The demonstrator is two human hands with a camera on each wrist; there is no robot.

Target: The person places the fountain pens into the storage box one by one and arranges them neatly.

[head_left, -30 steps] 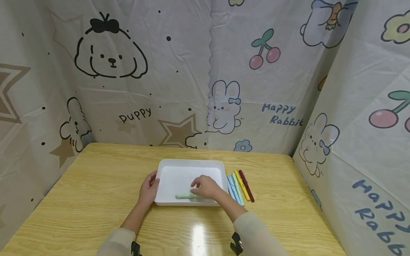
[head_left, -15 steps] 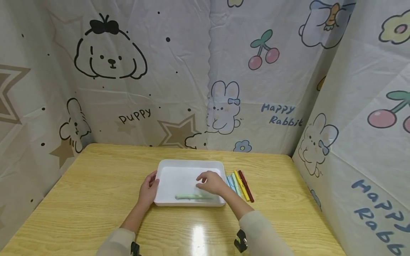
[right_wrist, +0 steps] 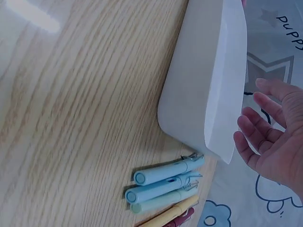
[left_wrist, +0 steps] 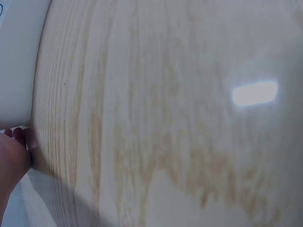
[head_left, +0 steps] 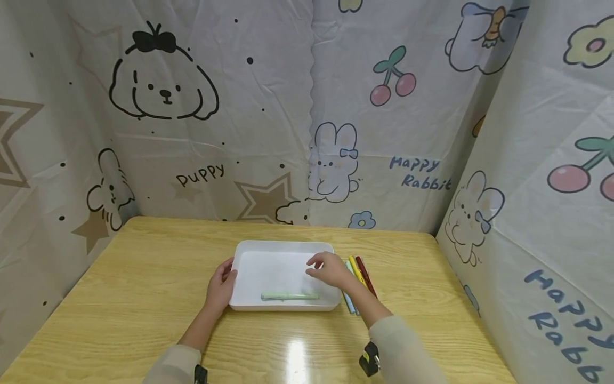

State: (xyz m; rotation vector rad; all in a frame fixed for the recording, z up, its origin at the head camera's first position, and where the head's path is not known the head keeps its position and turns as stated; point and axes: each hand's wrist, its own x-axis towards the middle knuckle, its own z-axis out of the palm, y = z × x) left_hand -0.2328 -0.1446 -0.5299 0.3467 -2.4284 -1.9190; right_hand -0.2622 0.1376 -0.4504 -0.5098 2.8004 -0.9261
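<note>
A white tray (head_left: 268, 266) sits on the wooden table, and a light green pen (head_left: 290, 296) lies lengthwise along its near side. At the tray's left end, my left hand (head_left: 220, 288) holds the wall, thumb by the rim. In the left wrist view only part of this hand (left_wrist: 13, 153) shows, at the tray corner. Above the tray's right end hovers my right hand (head_left: 331, 270), fingers loosely bent and holding nothing. The right wrist view shows that hand (right_wrist: 274, 127) with its fingers spread apart, beside the tray rim.
Just right of the tray lies a row of pens: light blue pens (right_wrist: 161, 189), a mint green pen (right_wrist: 161, 202), a yellow pen (head_left: 356, 269) and a dark red pen (head_left: 366, 277). My right forearm partly covers them in the head view. A printed cloth (head_left: 268, 133) hangs behind the table.
My right hand has moved right, away from the green pen in the tray, uncovering that pen's right part. The forearm now covers more of the row of pens. My left hand stays put.
</note>
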